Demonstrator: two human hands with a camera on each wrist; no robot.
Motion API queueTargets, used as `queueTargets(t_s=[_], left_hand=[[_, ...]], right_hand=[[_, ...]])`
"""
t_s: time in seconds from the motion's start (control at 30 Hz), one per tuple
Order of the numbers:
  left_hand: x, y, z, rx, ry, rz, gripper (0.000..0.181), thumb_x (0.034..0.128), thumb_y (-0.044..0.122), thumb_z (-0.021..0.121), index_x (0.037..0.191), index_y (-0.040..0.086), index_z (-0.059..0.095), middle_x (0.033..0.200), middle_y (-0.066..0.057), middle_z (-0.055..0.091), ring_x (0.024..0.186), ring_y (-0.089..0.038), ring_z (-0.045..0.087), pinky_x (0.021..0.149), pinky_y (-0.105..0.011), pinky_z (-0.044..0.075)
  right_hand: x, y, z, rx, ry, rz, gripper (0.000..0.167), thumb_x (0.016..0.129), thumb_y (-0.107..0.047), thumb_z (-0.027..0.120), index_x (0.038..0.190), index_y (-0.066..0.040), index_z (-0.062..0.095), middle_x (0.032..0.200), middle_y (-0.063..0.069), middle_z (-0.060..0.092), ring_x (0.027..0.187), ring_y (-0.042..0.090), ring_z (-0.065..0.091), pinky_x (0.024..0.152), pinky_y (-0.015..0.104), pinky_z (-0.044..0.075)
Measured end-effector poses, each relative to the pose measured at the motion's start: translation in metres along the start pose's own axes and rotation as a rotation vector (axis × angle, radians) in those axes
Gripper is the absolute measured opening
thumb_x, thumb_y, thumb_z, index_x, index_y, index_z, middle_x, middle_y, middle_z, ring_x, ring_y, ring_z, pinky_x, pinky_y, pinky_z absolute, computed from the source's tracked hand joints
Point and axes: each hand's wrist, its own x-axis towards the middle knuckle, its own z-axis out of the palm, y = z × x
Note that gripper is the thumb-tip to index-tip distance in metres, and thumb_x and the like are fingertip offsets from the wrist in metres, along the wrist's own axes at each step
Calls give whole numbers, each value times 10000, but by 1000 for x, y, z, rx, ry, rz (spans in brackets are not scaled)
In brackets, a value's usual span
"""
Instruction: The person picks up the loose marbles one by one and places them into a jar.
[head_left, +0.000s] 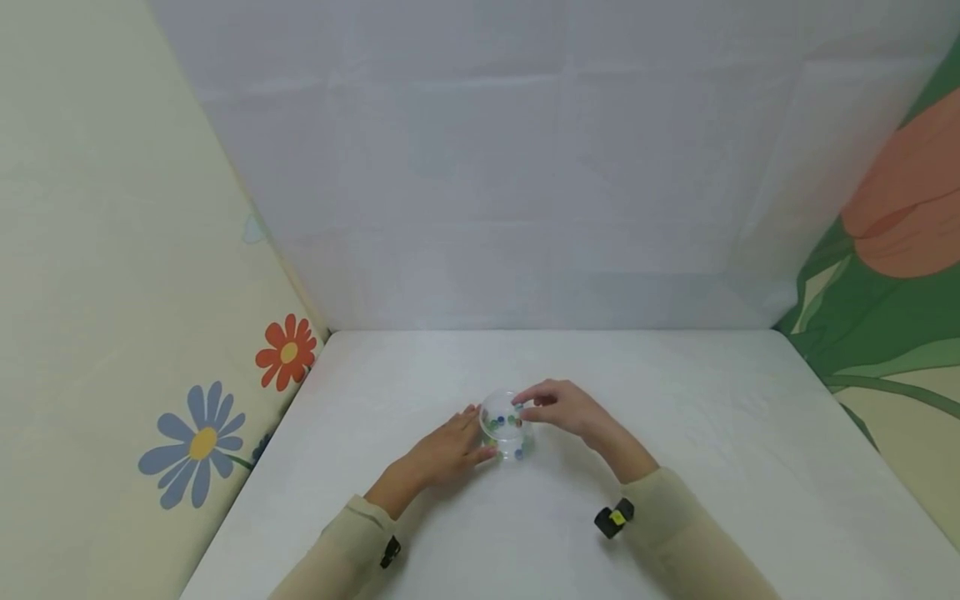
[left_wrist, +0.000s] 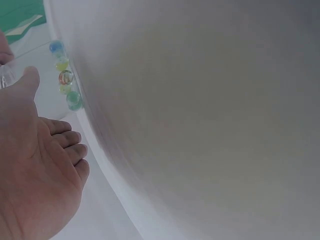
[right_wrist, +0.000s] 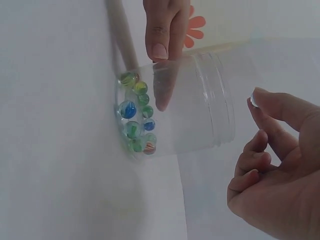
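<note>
A clear plastic jar (right_wrist: 190, 110) stands upright on the white table with several glass marbles (right_wrist: 132, 110) at its bottom, in blue, green, yellow and orange-striped swirls. Against the jar's left side rests my left hand (head_left: 450, 450), its thumb on the near side and fingers reaching along the far side. The left wrist view shows this hand (left_wrist: 40, 165) with its palm in sight and its fingers loosely bent. Just above the jar's open mouth, my right hand (head_left: 566, 408) pinches a small pale blue marble (right_wrist: 254, 101) between thumb and index finger (right_wrist: 275, 130).
The table (head_left: 720, 467) has a white cover, and a white sheet (head_left: 525, 192) hangs behind it. Walls with painted flowers (head_left: 288, 354) rise at both sides. Dark straps (head_left: 615, 518) sit by both sleeves.
</note>
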Motion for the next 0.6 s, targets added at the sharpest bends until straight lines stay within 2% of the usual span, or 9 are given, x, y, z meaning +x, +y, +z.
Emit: queueTargets(t_s=[0.43, 0.6], left_hand=[[0, 2, -1, 11, 3, 5, 820, 1044, 562, 436, 1582, -27, 249, 1644, -218, 241, 1540, -340, 202, 1263, -464, 202], [-1, 2, -2, 14, 4, 4, 815, 1045, 559, 437, 1584, -24, 248, 1642, -221, 244, 1540, -342, 204, 1262, -469, 204]], right_hand=[[4, -2, 8, 11, -20, 10, 207, 931, -200, 745, 1136, -198, 774, 959, 31, 596, 907, 186, 513, 749, 295, 453], [4, -2, 8, 16, -28, 2, 272, 933, -204, 747, 1204, -188, 753, 954, 30, 582, 900, 183, 500, 740, 289, 446]])
